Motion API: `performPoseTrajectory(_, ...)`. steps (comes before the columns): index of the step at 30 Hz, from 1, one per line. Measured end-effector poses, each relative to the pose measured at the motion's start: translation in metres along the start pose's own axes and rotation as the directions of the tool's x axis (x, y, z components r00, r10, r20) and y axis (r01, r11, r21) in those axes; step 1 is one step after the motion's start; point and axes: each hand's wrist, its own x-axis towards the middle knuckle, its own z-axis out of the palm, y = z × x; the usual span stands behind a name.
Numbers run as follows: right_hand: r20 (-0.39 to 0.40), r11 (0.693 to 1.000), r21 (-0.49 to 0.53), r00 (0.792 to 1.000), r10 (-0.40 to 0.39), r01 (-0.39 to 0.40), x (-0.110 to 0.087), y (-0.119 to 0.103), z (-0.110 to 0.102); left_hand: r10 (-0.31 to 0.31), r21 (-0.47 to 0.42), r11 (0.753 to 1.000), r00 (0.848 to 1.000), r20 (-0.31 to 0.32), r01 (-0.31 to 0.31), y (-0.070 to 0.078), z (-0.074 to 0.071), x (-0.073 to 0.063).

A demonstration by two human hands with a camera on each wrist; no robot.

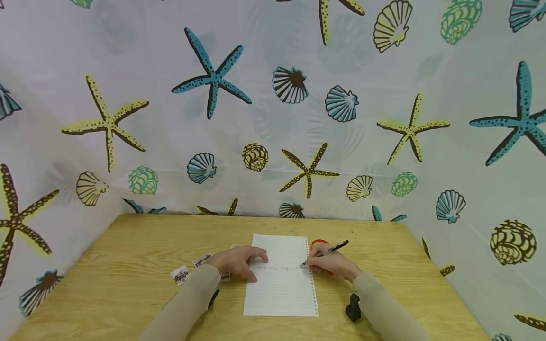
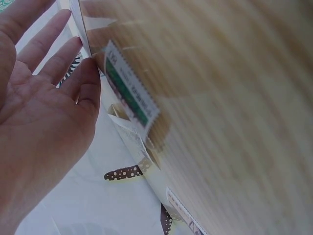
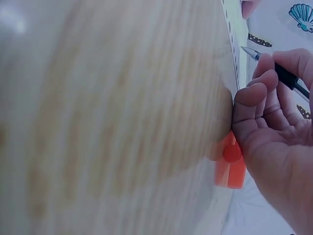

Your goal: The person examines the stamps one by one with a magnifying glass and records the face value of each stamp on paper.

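A sheet of lined paper [image 1: 279,298] with holes down its right edge lies on the table, a row of handwriting across its middle. My right hand [image 1: 334,265] pinches a black pen [image 1: 338,246], its tip at the right end of that row. The right wrist view shows the same pen [image 3: 286,76] between thumb and fingers, with the other fingers curled beneath. At the sheet's left edge, my left hand [image 1: 234,260] rests with fingers spread and holds nothing. Close to it is a stamp [image 2: 129,90] with a green band, in the left wrist view.
Stamp-like pictures [image 1: 181,274] lie left of the paper, partly hidden by the left hand. An orange object [image 3: 236,171] sits beside the right hand, partly covered by it. The wooden table [image 1: 141,246] meets a shell-and-starfish-patterned curtain [image 1: 256,118] at the back and sides.
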Motion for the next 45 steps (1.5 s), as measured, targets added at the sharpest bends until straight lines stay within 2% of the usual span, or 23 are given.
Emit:
performPoseTrajectory(11,-0.027,1.0,-0.022,1.0,0.015,-0.016,-0.0001,-0.0034,0.0003,-0.016,-0.007,1.0,1.0,-0.009,0.016,0.0004,-0.0014,0.0027)
performPoseTrajectory(26,0.012,1.0,-0.025,1.0,0.007,-0.006,0.0022,0.0027,-0.0003,-0.011,0.014,1.0,1.0,-0.006,0.011,0.001,0.0006,0.0018)
performPoseTrajectory(45,0.004,0.999,-0.035,1.0,0.005,-0.005,0.0008,0.0027,-0.0012,-0.017,0.031,0.999,1.0,-0.016,0.017,-0.0011,0.0017,0.0044)
